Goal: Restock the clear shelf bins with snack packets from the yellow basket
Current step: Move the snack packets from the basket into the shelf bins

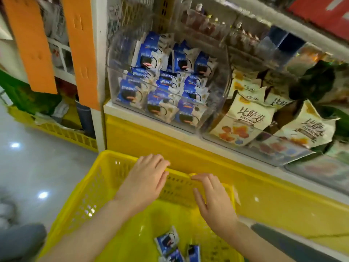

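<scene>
Nearest the camera, three blue snack packets (167,241) lie loose on the floor of the yellow basket (75,195), close together at its near end. The rest of the basket floor shows bare yellow mesh.

Both hands are at the basket's far rim. The left hand (145,182) has its fingers bent over the top of the rim, clamped on it, with the palm over the inside of the wall. The right hand (213,201) sits just beside it. Its fingers (200,178) lie stretched along the rim and the thumb is spread inside the wall, a resting contact and not a firm grasp. Neither hand holds a packet.

Directly beyond the rim stands the yellow base panel (151,140) of the shelf (108,108). On the shelf, a clear bin (118,53) is stacked in several rows with matching blue packets (160,86). Touching it on the right, a second clear bin (283,154) holds cream packets (245,118) with brown corners, leaning forward.

Higher bins carry dark reddish goods — too blurred to identify.

To the left, two orange strips (79,53) hang down, and a yellow crate (66,133) sits on the glossy grey floor (28,167).
</scene>
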The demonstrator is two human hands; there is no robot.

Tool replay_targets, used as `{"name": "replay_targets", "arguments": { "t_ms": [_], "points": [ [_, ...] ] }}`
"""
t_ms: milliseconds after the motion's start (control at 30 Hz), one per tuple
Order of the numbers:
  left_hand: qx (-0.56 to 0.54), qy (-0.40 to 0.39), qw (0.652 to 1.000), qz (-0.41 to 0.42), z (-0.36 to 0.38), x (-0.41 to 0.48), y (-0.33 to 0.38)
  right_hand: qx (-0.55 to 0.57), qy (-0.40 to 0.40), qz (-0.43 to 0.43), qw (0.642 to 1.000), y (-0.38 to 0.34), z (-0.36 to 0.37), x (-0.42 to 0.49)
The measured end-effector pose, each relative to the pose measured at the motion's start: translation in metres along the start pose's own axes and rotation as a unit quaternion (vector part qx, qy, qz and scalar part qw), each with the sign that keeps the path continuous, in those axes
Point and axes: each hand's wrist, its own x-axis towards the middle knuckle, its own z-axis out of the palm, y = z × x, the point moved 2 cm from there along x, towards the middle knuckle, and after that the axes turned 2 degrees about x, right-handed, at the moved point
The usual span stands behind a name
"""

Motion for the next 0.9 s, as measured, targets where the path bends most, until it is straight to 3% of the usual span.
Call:
{"name": "replay_targets", "arguments": {
  "t_ms": [100,233,400,533,667,800,900],
  "points": [
    [-0.029,-0.152,0.987,-0.051,0.066,-0.035,-0.004,0.025,-0.151,0.120,0.981,0.026,0.056,-0.039],
    [-0.046,-0.305,0.948,-0.075,0.141,-0.072,-0.010,0.018,-0.354,0.209,0.912,0.058,0.116,-0.079],
    [-0.110,-0.414,0.892,-0.143,0.205,-0.092,-0.012,-0.080,-0.479,0.234,0.843,0.080,0.166,-0.105],
    [-0.171,-0.445,0.854,-0.208,0.242,-0.098,-0.002,-0.152,-0.529,0.214,0.807,0.087,0.186,-0.115],
    [-0.208,-0.440,0.832,-0.267,0.264,-0.107,0.014,-0.120,-0.539,0.266,0.790,0.092,0.190,-0.120],
    [-0.254,-0.410,0.801,-0.354,0.276,-0.113,0.023,-0.025,-0.506,0.337,0.793,0.093,0.188,-0.121],
    [-0.261,-0.419,0.797,-0.347,0.278,-0.115,0.030,-0.002,-0.479,0.350,0.805,0.094,0.183,-0.116]
  ]
}}
